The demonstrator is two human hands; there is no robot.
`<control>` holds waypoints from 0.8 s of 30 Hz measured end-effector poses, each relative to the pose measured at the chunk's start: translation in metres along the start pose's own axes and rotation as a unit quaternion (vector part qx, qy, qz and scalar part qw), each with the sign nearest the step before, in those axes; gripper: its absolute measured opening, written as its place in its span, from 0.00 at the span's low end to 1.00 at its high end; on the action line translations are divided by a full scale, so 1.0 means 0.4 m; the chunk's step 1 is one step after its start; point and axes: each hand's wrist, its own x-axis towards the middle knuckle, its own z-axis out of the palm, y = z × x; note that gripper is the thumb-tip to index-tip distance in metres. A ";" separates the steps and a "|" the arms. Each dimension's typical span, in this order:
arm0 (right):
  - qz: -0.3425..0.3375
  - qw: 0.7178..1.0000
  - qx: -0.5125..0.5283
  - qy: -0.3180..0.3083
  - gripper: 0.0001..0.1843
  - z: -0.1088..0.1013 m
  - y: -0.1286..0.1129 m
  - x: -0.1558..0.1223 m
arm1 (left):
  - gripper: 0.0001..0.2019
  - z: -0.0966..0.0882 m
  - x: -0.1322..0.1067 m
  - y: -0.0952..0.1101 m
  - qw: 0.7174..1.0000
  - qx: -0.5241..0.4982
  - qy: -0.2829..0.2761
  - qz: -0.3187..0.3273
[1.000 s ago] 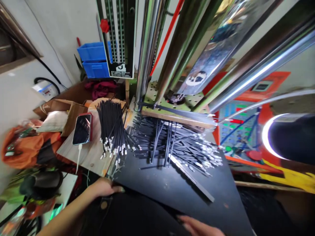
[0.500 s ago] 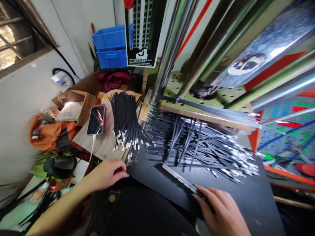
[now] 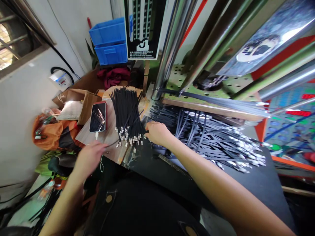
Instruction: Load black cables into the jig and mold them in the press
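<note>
My left hand (image 3: 90, 159) is closed beside the phone, with a thin black strip like a cable tie (image 3: 112, 144) coming out of its fingertips. My right hand (image 3: 157, 132) reaches across the table, its fingers curled together at the right side of a bundle of black cable ties (image 3: 126, 109) with silver metal heads. What those fingers hold, if anything, is hidden. A flat metal bar like a ruler (image 3: 172, 162) lies near the table's front edge, below my right forearm. A large loose pile of black cable ties (image 3: 211, 141) spreads to the right.
A phone (image 3: 97, 117) with a white cable lies left of the bundle. Behind the black table (image 3: 268, 196) stands a machine with metal columns (image 3: 169, 49) and a perforated plate (image 3: 189, 90). Blue bins (image 3: 109, 41), a cardboard box (image 3: 86, 103) and an orange bag (image 3: 49, 132) are at the left.
My right hand has left the metal bar and moved left and away to the bundle. My left hand has moved left and now has a black strip at its fingertips.
</note>
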 end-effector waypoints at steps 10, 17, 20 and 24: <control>0.035 0.993 0.049 -0.104 0.15 -0.054 -0.047 0.036 | 0.16 -0.078 0.064 0.120 0.951 -0.168 0.042 0.258; 0.085 0.991 0.078 -0.072 0.20 -0.035 -0.068 0.029 | 0.09 0.293 0.167 0.389 0.868 -0.097 -0.182 0.452; 0.058 0.988 0.106 -0.091 0.16 -0.058 -0.059 0.031 | 0.11 0.304 0.169 0.397 0.871 -0.089 -0.180 0.448; 0.017 0.986 0.149 -0.077 0.11 -0.104 -0.042 0.018 | 0.10 0.278 0.124 0.404 0.882 -0.057 -0.165 0.439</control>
